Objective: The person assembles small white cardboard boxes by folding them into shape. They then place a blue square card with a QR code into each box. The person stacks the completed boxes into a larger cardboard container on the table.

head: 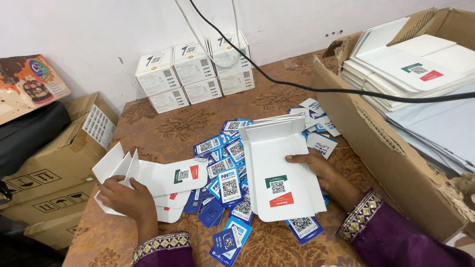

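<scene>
**Flat white cartons and blue cards on a patterned table**

The work surface is a table [151, 129] covered in a brown cloth with a darker floral pattern, pushed against a plain whitish wall [96, 25]. A black cable [325, 90] hangs down the wall and runs right across the table's far side.

The left hand [126, 199], at the near left, is closed over the edge of a flat, unfolded white carton [161, 177] with flaps sticking up on its left; fingers are curled on top and the thumb is hidden, so the carton is pinched at its near-left corner. The right hand [316, 166], right of centre, lies with fingers spread and pressed on the right edge of a stack of white carton blanks [278, 170], holding it down on the table.

Between and under both cartons lies a loose heap of blue and white cards [224, 177] printed with square codes, spreading from the middle to the near edge.

At the far side, against the wall, stand small white boxes [193, 71] in two rows. On the right, a large open cardboard box [388, 154] holds piles of flat white sheets [420, 66]. Left of the table are stacked brown cartons [52, 172] with a black bag [9, 142] on top.
</scene>
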